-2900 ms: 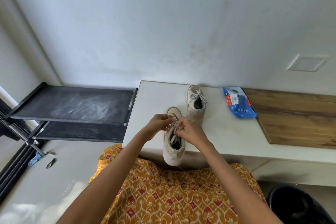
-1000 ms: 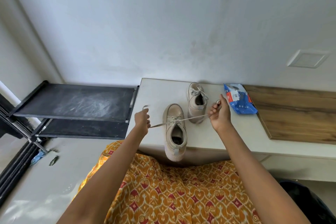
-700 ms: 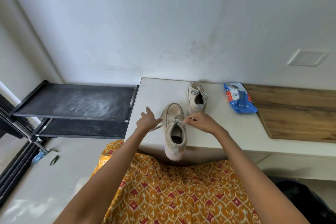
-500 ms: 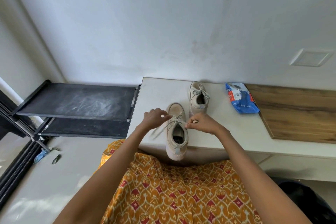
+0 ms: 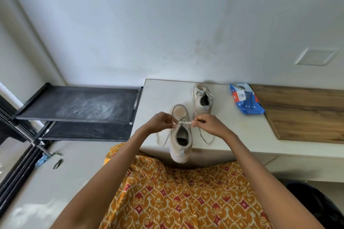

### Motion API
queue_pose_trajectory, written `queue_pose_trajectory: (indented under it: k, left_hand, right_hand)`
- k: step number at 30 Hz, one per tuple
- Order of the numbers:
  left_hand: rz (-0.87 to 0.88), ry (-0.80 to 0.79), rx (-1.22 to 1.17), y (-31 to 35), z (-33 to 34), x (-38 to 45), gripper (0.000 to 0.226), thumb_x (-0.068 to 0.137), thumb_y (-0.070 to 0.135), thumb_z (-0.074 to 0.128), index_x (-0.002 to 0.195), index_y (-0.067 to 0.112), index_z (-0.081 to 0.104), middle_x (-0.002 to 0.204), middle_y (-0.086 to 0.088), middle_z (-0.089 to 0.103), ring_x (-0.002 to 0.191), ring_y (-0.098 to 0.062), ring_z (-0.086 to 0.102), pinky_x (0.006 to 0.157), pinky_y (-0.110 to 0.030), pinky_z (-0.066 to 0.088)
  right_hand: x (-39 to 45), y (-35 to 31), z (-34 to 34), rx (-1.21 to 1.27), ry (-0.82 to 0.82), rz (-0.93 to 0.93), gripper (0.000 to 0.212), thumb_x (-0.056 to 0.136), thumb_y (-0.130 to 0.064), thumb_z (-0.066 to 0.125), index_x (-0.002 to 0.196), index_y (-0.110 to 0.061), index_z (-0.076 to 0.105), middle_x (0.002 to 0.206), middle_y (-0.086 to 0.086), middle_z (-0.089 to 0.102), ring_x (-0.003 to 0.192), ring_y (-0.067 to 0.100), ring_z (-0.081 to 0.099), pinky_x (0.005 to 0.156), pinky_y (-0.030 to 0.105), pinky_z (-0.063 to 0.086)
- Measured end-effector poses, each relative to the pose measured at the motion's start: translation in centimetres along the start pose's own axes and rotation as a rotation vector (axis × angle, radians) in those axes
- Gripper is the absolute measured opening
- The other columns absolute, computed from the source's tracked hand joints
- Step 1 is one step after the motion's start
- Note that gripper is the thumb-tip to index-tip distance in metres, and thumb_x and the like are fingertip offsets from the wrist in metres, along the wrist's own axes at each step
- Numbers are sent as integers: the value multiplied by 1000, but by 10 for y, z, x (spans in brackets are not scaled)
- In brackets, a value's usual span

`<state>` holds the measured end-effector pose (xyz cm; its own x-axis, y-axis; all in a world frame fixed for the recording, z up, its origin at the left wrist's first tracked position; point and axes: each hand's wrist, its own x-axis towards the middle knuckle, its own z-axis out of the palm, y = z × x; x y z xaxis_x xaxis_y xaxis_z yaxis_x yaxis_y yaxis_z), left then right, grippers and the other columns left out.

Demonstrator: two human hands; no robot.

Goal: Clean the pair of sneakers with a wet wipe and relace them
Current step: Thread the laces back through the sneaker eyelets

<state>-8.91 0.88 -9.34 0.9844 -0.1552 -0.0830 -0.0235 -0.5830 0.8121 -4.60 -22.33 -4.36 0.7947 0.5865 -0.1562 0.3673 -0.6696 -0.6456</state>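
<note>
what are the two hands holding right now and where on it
Both pinch the near sneaker's lace just above its opening: left hand on the left strand, right hand on the right.

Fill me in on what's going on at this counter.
A person is tying the lace of the near sneaker, whose heel hangs over the counter edge. The left hand and right hand each pinch the lace. The far sneaker is already tied; a wipes pack lies beside it.
</note>
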Motion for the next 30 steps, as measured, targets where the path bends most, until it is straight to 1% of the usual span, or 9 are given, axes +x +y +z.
queue_pose_trajectory:
  k: [2, 6, 11, 15, 18, 21, 23, 27, 30]
  left_hand:
    - [19, 42, 16, -4, 4, 0, 11, 82, 14, 70, 93, 16, 72, 89, -8, 71, 80, -18, 61, 76, -29, 49]
    - [16, 98, -59, -5, 9, -3, 5, 82, 15, 71, 83, 10, 69, 85, 1, 68, 79, -13, 61, 76, -23, 49]
    - [52, -27, -43, -3, 3, -6, 4, 90, 13, 59, 88, 13, 62, 82, 6, 64, 77, -4, 58, 75, -13, 45]
    - [33, -105, 40, -8, -3, -1, 9, 91, 11, 56, 87, 18, 61, 84, 6, 68, 86, -10, 63, 85, -27, 47]
    - [17, -98, 7, -10, -1, -2, 8, 90, 12, 57, 85, 17, 60, 83, 3, 69, 81, -7, 63, 85, -29, 48]
    - [14, -68, -86, -8, 1, -4, 3, 89, 9, 60, 91, 10, 61, 79, -4, 68, 72, -6, 63, 78, -26, 51]
    - [23, -52, -122, -5, 3, -5, 12, 88, 9, 62, 100, 6, 64, 75, -4, 67, 68, -6, 62, 73, -23, 51]
    - [50, 55, -121, -7, 7, -3, 9, 82, 11, 71, 89, 7, 74, 75, -12, 71, 67, -12, 64, 73, -24, 53]
    - [28, 103, -110, -11, 7, 0, 7, 79, 13, 74, 85, 10, 75, 74, -8, 72, 65, -15, 66, 74, -30, 56]
  right_hand:
    - [-1, 4, 0, -8, 4, 5, 25, 93, -31, 55, 88, -11, 69, 67, 0, 53, 57, 9, 42, 55, 22, 31]
    - [0, 6, 7, -4, -5, 5, 27, 93, -32, 54, 87, -11, 68, 71, 4, 55, 58, 9, 43, 58, 25, 32]
    - [2, 14, 1, -143, -50, 30, 25, 92, -37, 53, 83, -17, 66, 75, 1, 61, 66, 11, 48, 62, 29, 35]
    - [1, 22, 0, -190, -58, 87, 23, 91, -40, 53, 80, -24, 65, 71, -9, 57, 70, 8, 49, 62, 28, 35]
    - [0, 24, 8, -190, -32, 92, 24, 90, -41, 54, 83, -23, 67, 81, -6, 64, 75, 10, 53, 62, 28, 37]
    - [-1, 27, 12, -133, -68, 82, 23, 88, -42, 58, 85, -22, 69, 91, -5, 67, 86, 13, 59, 75, 33, 46]
    - [-2, 29, 14, -132, -108, 66, 19, 86, -40, 62, 85, -22, 69, 96, -6, 64, 90, 13, 58, 82, 35, 47]
    - [-5, 31, 12, -240, -25, 66, 16, 84, -44, 64, 83, -29, 70, 85, -13, 55, 83, 8, 53, 66, 27, 40]
    - [-8, 33, 5, -315, 45, 68, 19, 84, -46, 62, 84, -29, 71, 76, -16, 49, 79, 6, 50, 59, 24, 33]
